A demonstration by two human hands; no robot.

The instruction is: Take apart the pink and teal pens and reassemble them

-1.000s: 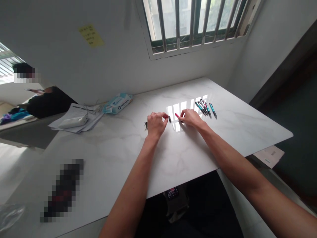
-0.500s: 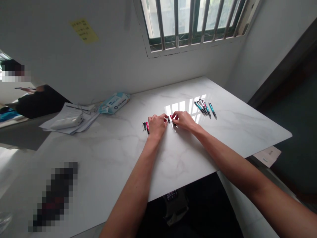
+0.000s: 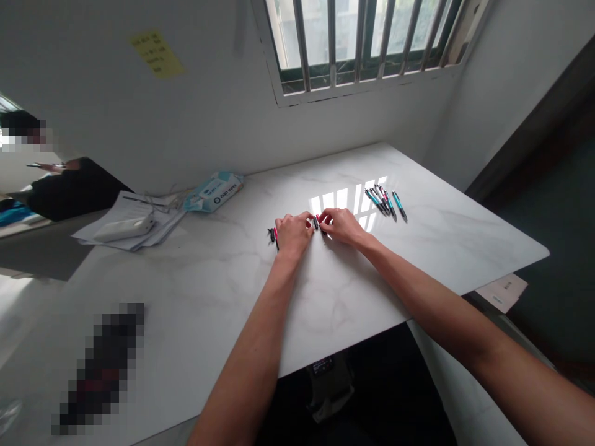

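Observation:
My left hand (image 3: 294, 234) rests on the white marbled table, its fingers curled and thumb and forefinger closed at a black pen (image 3: 315, 222). Just to the right, my right hand (image 3: 341, 225) pinches a pink-and-black pen (image 3: 318, 218), close beside the black one. Its lower part is mostly hidden by the fingers. Left of my left hand lie a black clip-ended pen (image 3: 271, 235) and another pink-and-black pen (image 3: 276, 235), partly covered by that hand. Whatever lies under my left palm is hidden.
Several teal, black and pink pens (image 3: 381, 201) lie at the right rear of the table (image 3: 334, 291). A blue-and-white wipes pack (image 3: 216, 191) and papers with a white device (image 3: 125, 228) sit at the back left. Another person (image 3: 77, 186) is at far left; a blurred dark object (image 3: 102, 365) lies front left.
My right hand has shifted slightly left with the pink-and-black pen, bringing it nearer the black pen. My left hand has hardly moved, covering slightly more of the pink pen at its left.

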